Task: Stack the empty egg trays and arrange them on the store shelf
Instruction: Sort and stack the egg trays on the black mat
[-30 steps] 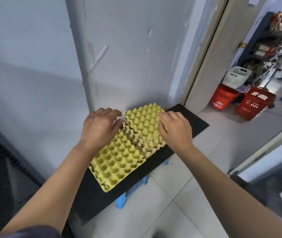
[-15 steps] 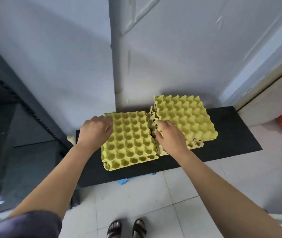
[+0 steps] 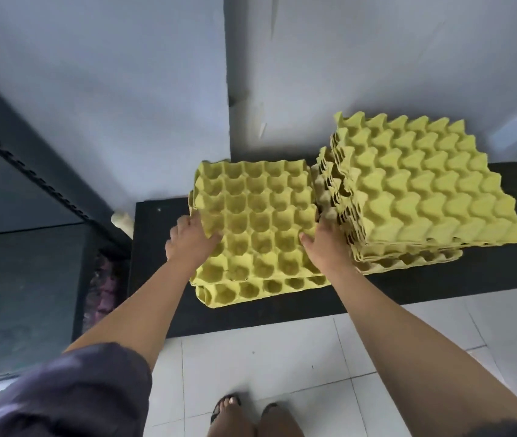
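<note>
Your left hand [image 3: 191, 244] and right hand [image 3: 326, 244] each grip one side of the top egg tray [image 3: 257, 222], probably so it lifts flat. It sits on the small pile [image 3: 251, 291], just beside the tall pile [image 3: 424, 190], on the black table [image 3: 440, 291].

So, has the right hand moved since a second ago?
Yes. The right hand came off the top of the taller stack of yellow pulp egg trays and grips the adjoining edge of the lower stack's top tray.
</note>
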`<state>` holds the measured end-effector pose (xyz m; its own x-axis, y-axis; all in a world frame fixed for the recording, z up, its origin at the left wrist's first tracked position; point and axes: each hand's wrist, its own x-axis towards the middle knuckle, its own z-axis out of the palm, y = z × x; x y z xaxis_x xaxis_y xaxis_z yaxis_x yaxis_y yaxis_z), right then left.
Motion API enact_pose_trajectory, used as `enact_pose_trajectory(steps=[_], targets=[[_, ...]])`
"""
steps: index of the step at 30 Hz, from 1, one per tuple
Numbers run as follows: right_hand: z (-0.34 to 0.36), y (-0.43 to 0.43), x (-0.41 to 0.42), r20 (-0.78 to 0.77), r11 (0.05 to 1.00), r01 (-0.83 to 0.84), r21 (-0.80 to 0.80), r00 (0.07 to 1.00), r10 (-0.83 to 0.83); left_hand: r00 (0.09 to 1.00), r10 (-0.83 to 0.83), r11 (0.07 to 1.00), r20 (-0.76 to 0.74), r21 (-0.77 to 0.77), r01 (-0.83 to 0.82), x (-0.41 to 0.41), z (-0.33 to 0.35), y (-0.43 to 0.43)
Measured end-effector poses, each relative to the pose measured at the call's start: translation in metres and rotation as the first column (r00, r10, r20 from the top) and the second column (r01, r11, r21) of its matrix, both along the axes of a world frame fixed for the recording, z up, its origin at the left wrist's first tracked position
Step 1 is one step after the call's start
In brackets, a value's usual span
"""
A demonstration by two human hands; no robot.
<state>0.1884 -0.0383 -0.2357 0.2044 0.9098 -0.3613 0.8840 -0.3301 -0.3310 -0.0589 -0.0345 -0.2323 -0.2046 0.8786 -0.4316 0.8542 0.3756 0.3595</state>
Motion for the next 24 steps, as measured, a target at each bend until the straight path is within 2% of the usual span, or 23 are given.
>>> enact_pose_trajectory(steps=[1,3,5,7,10,13,24], targets=[[-0.012,0.006,0.001,-0.042,0.998,0.058,-0.01,0.997,-0.059,0.986,0.132,0.99,0.106,-0.056,-0.127,0.001,-0.014,0.004],[-0.023,0.017,0.0,-0.125,0.983,0.168,-0.079,0.976,-0.177,0.88,0.352,0.935,0.318,-0.162,-0.315,0.003,-0.035,0.008],[-0.028,0.026,0.0,-0.209,0.957,0.268,-0.109,0.935,-0.285,0.803,0.426,0.905,0.418,-0.177,-0.387,0.005,-0.045,0.008],[-0.024,0.029,-0.005,-0.263,0.937,0.336,-0.1,0.899,-0.35,0.789,0.449,0.891,0.419,-0.143,-0.431,0.007,-0.045,0.008],[-0.012,0.028,-0.011,-0.212,0.936,0.35,-0.035,0.913,-0.349,0.791,0.448,0.888,0.416,-0.109,-0.446,0.008,-0.033,0.007],[0.015,0.024,-0.019,-0.234,0.944,0.331,-0.016,0.916,-0.325,0.786,0.458,0.881,0.414,-0.092,-0.465,0.0,-0.008,0.002],[0.181,-0.009,-0.042,-0.207,0.945,0.319,0.076,0.932,-0.298,0.801,0.4,0.896,0.446,-0.007,-0.444,-0.029,0.162,-0.02]])
